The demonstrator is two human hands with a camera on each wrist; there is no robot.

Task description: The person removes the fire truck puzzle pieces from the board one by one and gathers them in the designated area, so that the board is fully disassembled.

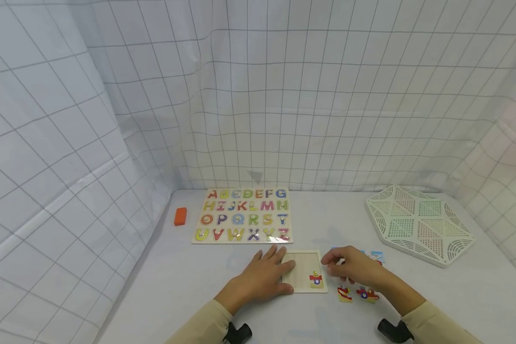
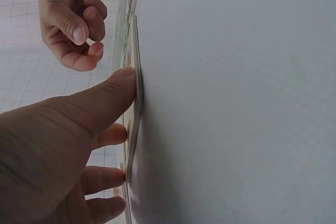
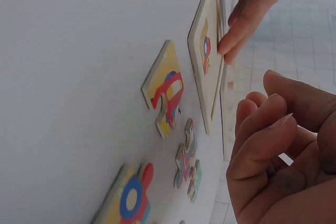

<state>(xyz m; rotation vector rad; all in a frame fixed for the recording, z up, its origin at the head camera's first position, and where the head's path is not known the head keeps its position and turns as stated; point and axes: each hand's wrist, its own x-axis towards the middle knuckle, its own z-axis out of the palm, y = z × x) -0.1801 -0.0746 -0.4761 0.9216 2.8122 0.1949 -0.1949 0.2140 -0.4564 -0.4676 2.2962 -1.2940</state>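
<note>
My left hand [image 1: 262, 276] rests with spread fingers on the left side of a shallow wooden puzzle tray [image 1: 298, 267]. One jigsaw piece [image 1: 316, 280] with a red and blue picture lies in the tray's lower right corner. Just right of the tray, my right hand [image 1: 356, 266] hovers above the table, its fingers loosely bent. Nothing shows between those fingers [image 3: 262, 129] in the right wrist view. Beneath and around that hand lie several loose jigsaw pieces, including a red-and-yellow piece [image 1: 344, 294] and a piece with a red vehicle [image 1: 367, 294]. The hand partly covers others.
Behind the tray lies an alphabet puzzle board [image 1: 242, 215] full of coloured letters. An orange block [image 1: 180, 216] sits left of it. At the back right is a white perforated hexagonal panel [image 1: 419, 224]. Gridded white curtains [image 1: 284, 105] stand behind and at both sides.
</note>
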